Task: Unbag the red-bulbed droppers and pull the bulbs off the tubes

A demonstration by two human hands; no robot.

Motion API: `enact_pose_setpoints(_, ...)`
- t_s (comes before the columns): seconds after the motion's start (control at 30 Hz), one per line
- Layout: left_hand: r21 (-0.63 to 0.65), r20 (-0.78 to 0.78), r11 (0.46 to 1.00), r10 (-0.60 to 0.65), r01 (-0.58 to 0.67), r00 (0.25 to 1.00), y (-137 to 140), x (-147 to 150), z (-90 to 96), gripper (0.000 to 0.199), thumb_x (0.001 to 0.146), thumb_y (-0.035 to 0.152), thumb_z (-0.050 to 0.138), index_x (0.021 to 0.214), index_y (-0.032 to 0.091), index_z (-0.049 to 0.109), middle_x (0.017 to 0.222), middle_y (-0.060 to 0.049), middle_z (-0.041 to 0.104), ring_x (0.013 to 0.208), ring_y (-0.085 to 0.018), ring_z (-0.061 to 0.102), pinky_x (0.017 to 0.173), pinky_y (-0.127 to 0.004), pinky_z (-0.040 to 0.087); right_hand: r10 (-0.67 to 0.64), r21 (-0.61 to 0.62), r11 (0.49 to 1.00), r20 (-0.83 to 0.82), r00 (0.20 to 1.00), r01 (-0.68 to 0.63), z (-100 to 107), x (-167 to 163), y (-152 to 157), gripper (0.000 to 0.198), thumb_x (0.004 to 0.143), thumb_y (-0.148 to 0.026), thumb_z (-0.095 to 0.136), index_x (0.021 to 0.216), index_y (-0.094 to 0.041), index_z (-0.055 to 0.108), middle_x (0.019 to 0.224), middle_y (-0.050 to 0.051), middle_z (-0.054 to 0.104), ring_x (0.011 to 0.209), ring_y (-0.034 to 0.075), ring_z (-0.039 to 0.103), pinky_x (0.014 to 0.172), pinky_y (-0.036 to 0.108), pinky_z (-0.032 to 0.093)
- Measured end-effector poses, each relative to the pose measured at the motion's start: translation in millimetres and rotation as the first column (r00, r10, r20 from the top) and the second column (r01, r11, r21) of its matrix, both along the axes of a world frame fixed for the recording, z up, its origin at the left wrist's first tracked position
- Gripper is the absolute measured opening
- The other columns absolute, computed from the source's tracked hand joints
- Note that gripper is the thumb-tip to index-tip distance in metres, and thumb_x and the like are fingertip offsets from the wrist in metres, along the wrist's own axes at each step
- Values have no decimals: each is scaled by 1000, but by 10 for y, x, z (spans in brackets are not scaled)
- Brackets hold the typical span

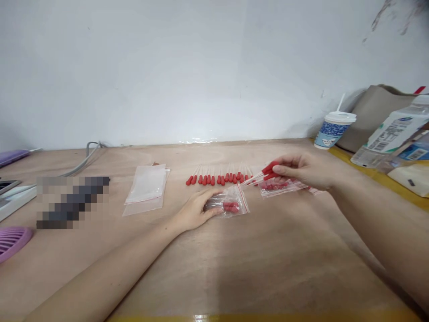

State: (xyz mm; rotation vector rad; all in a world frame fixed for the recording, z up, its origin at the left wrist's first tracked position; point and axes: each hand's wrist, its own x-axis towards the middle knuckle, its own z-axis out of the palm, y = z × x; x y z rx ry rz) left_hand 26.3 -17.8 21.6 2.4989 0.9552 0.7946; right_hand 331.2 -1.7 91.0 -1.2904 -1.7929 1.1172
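Note:
My left hand point(197, 209) is closed around a clear zip bag point(243, 203), its open end facing right. Inside that bag lie a few droppers with red bulbs point(230, 207). Up and to the right, my right hand point(301, 169) pinches droppers point(270, 167) by their red bulbs, thin clear tips pointing left toward the bag's mouth. Behind the bag, several red-bulbed droppers point(208, 180) lie in a row, tips toward the wall. Beneath my right hand rest filled zip bags point(273, 188), partly hidden by it.
Flat clear bags point(145, 185) are stacked to the left. A pixelated dark object point(73, 201), a grey cable point(82, 163) and a purple slatted item point(13, 241) lie farther left. A lidded cup point(333, 129) and a plastic bottle point(392, 129) stand at right by the wall point(201, 67).

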Motion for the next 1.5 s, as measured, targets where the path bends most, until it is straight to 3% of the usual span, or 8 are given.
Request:
enact_pose_setpoints(0.23,-59,95,998,26,-20,995,24,-23,-45,38,82,36,55,118,23,50,118,-7,56,107,-20,53,91,-37,44,-195,429,888,30,980,164,-59,-130,74,22,82,-34,54,94,-19,63,91,5,67,75,15,63,68,30,51)
enact_pose_setpoints(0.37,-8,268,969,241,-248,933,107,-62,-88,24,83,35,53,100,20,59,103,-6,61,100,-19,55,91,-37,43,-301,750,661,300,905,-29,-296,-499,212,18,86,-24,47,94,-16,61,89,8,65,81,18,60,75,32,47)
enact_pose_setpoints(0.43,41,306,916,369,-399,878,172,-87,-72,20,82,35,54,92,19,62,96,-5,61,97,-19,54,91,-39,43,-333,761,621,470,818,-185,-359,-697,272,20,87,-18,42,98,-15,59,93,11,63,82,19,59,73,30,45)
enact_pose_setpoints(0.6,145,232,770,585,-622,777,410,-137,-17,24,76,36,59,94,20,63,103,-7,57,103,-25,50,92,-44,40,-330,579,643,800,500,-501,-353,-1152,395,25,86,-7,36,103,-8,54,99,16,58,87,23,56,70,30,43)
enact_pose_setpoints(0.83,-49,196,802,593,-596,781,638,-197,-218,44,74,43,59,111,19,53,112,-9,52,91,-19,58,82,-34,47,-261,525,608,840,475,-595,-461,-1438,512,22,84,-4,38,98,-6,55,95,16,57,90,23,53,75,30,40)
enact_pose_setpoints(1.03,-25,158,827,558,-561,815,562,-175,-243,44,73,41,61,111,20,53,111,-7,53,98,-20,56,88,-33,45,-224,543,632,812,539,-554,-527,-1412,511,19,89,-19,43,97,-11,58,92,11,59,82,18,55,70,27,40)
enact_pose_setpoints(1.27,12,141,853,515,-522,846,551,-175,-200,38,69,22,58,107,18,56,109,-6,55,106,-21,52,94,-35,42,-153,700,650,501,852,-295,-472,-1004,318,20,85,-27,49,92,-14,63,82,8,61,79,17,56,72,27,41)
enact_pose_setpoints(1.5,217,186,799,530,-561,827,311,-101,40,32,67,12,58,98,19,62,110,-7,54,107,-24,49,96,-41,39,-36,428,894,365,930,-134,-612,-595,-24,9,67,-13,52,69,-17,60,61,-2,55,55,9,48,51,20,36)
